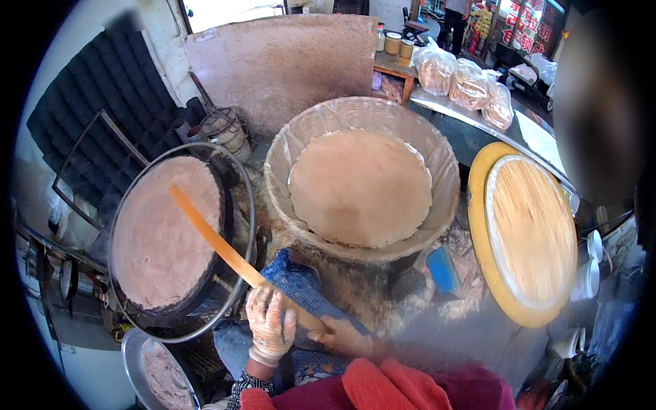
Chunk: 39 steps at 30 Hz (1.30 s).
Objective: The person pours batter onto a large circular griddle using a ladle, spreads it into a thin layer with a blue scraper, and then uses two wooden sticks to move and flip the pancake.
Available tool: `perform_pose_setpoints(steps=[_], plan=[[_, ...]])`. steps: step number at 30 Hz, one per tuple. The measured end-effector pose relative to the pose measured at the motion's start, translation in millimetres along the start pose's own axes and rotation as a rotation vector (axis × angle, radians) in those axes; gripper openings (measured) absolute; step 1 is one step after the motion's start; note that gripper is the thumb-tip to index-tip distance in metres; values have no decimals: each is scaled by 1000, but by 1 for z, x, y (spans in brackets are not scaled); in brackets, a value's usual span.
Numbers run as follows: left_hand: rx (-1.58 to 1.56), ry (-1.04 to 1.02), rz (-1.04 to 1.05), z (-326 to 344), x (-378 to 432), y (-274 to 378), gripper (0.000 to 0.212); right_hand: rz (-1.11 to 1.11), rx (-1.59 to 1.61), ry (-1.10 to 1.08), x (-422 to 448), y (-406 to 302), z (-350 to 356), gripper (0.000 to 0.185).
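Observation:
A long, flat wooden scraper (220, 246) slants across the view, its far end over the round sheet of pinkish-brown batter (154, 230) on the black griddle (223, 215). My left hand (269, 320), in a batter-smeared glove, has its fingers around the scraper's near half. At the near end, my right hand (341, 335) grips the scraper, somewhat blurred. A metal ring (251, 200) encircles the griddle. Ahead of me, round flatbreads (361, 184) lie in a large basket (275, 200) lined with clear plastic. A metal basin (130, 359) below the griddle holds thick batter paste (164, 376).
On the right leans a yellow-rimmed round board (476, 225) with a straw-coloured face. A blue block (442, 269) lies between board and basket. Bagged flatbreads (434, 72) stand on a counter behind. Black cylindrical briquettes (102, 92) are stacked at the left wall. A person (455, 23) stands far back.

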<state>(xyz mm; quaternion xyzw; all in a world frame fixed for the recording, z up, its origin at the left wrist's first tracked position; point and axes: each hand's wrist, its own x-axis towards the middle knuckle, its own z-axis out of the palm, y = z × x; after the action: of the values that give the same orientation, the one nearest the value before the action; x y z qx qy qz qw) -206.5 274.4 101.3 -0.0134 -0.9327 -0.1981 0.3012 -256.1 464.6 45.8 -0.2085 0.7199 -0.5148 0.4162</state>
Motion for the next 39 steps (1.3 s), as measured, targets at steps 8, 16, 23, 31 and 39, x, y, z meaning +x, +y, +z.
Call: perform_pose_setpoints(steps=[8,16,23,31,39], plan=[[225,-344,-39,-41,1,-32,56,-163,-153,-22,2,-6,7,56],[308,-338,35,-37,25,-117,87,-93,-6,68,-7,27,6,61],[415,-538,-90,3,49,-219,103,248,451,-118,38,-57,27,64],[481,-310,-251,-56,-7,-277,98,298,470,-364,110,-64,58,61],[676,-278,-484,-148,-120,-296,86,161,163,-623,148,-65,137,62]])
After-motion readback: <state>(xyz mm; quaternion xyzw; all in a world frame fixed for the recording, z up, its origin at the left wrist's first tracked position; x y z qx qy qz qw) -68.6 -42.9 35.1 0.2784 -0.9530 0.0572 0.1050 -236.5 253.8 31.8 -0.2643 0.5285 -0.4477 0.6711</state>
